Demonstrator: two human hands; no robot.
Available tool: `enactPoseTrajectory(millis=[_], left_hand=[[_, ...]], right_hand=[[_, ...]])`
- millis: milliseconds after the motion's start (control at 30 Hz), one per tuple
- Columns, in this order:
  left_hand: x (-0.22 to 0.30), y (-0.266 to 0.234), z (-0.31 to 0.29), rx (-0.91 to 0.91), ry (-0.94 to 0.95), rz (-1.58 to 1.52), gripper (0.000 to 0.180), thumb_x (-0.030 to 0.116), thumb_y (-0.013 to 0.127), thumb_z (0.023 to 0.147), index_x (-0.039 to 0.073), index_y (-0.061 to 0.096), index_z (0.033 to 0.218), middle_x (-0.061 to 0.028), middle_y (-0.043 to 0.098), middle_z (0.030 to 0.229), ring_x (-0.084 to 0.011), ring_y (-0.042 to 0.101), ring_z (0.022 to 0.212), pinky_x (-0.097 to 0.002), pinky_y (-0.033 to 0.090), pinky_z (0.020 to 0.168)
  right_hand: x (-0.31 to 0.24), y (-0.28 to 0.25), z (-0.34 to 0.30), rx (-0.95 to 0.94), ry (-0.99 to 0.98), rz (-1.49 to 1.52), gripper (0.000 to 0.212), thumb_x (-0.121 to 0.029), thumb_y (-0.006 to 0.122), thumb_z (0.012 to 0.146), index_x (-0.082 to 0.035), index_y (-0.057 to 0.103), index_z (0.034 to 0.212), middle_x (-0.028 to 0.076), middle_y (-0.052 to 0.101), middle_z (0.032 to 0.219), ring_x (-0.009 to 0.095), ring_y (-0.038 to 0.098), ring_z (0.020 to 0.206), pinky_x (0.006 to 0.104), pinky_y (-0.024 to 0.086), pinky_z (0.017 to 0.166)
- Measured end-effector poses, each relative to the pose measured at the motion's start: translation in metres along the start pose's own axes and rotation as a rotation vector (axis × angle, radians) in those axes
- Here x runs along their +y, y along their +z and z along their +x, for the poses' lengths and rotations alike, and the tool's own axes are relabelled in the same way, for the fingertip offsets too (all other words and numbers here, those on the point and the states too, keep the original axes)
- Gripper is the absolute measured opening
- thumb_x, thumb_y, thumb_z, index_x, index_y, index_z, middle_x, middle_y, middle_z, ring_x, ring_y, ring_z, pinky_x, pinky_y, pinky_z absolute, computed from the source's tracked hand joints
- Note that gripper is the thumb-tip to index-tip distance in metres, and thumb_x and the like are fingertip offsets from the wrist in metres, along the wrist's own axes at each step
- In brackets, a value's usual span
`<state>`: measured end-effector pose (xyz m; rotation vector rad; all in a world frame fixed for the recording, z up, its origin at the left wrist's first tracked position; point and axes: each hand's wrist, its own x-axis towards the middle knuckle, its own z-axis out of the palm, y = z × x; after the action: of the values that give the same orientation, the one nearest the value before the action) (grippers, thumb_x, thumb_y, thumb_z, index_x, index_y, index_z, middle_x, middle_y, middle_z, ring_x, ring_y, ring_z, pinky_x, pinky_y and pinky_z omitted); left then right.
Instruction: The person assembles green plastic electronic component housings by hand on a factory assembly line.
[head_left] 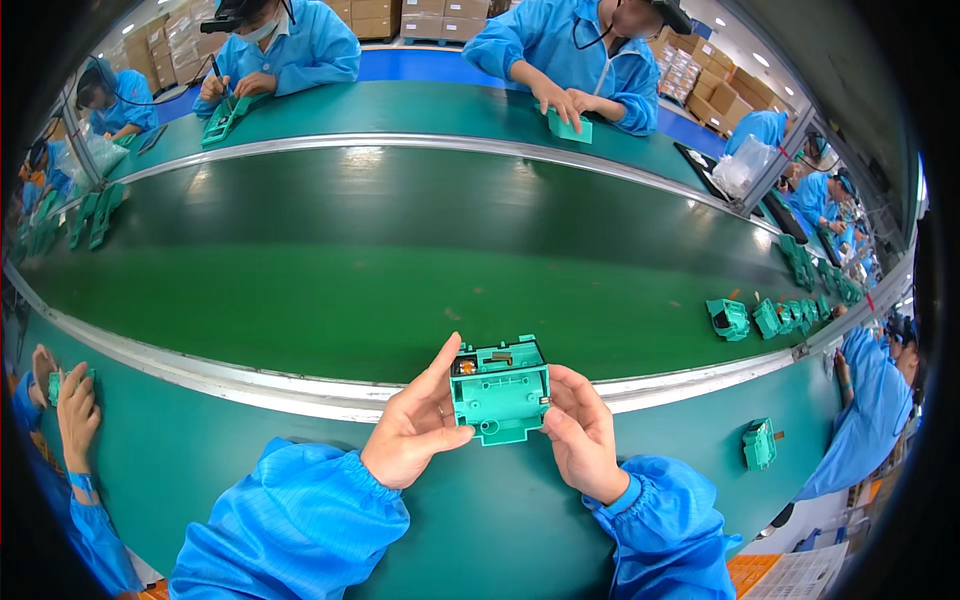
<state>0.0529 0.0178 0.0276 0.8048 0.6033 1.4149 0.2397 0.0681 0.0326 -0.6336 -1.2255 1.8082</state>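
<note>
Between my two hands I hold a teal plastic housing (503, 398), its open hollow side facing me. A black rim runs along its edges, and a copper-coloured part shows at its upper left corner. My left hand (422, 415) grips the left side, thumb on the lower left corner and index finger reaching up beside it. My right hand (583, 430) closes on the right side, thumb at the lower right corner. The housing is raised over the near green worktop (455, 530), in front of the metal rail (330, 397). Both forearms are in blue sleeves.
Beyond the rail runs a green conveyor belt (380, 290). Several similar teal housings (728, 318) stand on it at right. Another housing (760, 444) lies on my worktop at right. Co-workers in blue sit opposite and on both sides; one co-worker's hand (77, 415) is at far left.
</note>
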Motion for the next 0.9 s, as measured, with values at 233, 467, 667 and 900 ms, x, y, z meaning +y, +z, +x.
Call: enactPoseTrajectory(millis=[233, 467, 667, 900], left_hand=[[0.001, 0.000, 0.002, 0.008, -0.011, -0.028, 0.080, -0.007, 0.055, 0.071, 0.011, 0.014, 0.138, -0.0147, 0.034, 0.133, -0.0245, 0.035, 0.121, -0.0362, 0.027, 0.100], [0.002, 0.000, 0.000, -0.046, -0.097, -0.056, 0.080, -0.006, 0.056, 0.072, 0.011, 0.014, 0.138, -0.0121, 0.036, 0.131, -0.0213, 0.038, 0.118, -0.0347, 0.027, 0.098], [0.001, 0.001, 0.001, -0.057, -0.088, -0.053, 0.080, -0.005, 0.057, 0.074, 0.011, 0.012, 0.138, -0.0113, 0.037, 0.131, -0.0201, 0.038, 0.117, -0.0341, 0.027, 0.098], [-0.002, 0.004, -0.003, -0.131, 0.068, 0.271, 0.078, -0.008, 0.054, 0.076, 0.007, 0.008, 0.138, -0.0146, 0.026, 0.137, -0.0243, 0.032, 0.123, -0.0354, 0.024, 0.101]], right_hand=[[-0.005, 0.000, 0.004, -0.054, -0.014, -0.013, 0.048, -0.005, 0.051, 0.085, 0.002, 0.030, 0.127, 0.016, 0.046, 0.119, 0.020, 0.048, 0.105, 0.0315, 0.039, 0.089], [-0.005, -0.011, 0.007, -0.146, 0.336, 0.357, 0.034, -0.018, 0.051, 0.087, -0.004, 0.042, 0.116, 0.006, 0.052, 0.109, 0.015, 0.049, 0.099, 0.0311, 0.038, 0.087], [-0.009, -0.009, 0.009, -0.176, 0.326, 0.354, 0.029, -0.020, 0.051, 0.087, -0.003, 0.046, 0.110, 0.004, 0.053, 0.107, 0.014, 0.050, 0.099, 0.0312, 0.038, 0.088], [0.001, -0.014, 0.008, -0.092, 0.288, 0.327, 0.034, -0.025, 0.048, 0.088, -0.005, 0.044, 0.116, 0.003, 0.053, 0.110, 0.014, 0.050, 0.100, 0.0318, 0.039, 0.087]])
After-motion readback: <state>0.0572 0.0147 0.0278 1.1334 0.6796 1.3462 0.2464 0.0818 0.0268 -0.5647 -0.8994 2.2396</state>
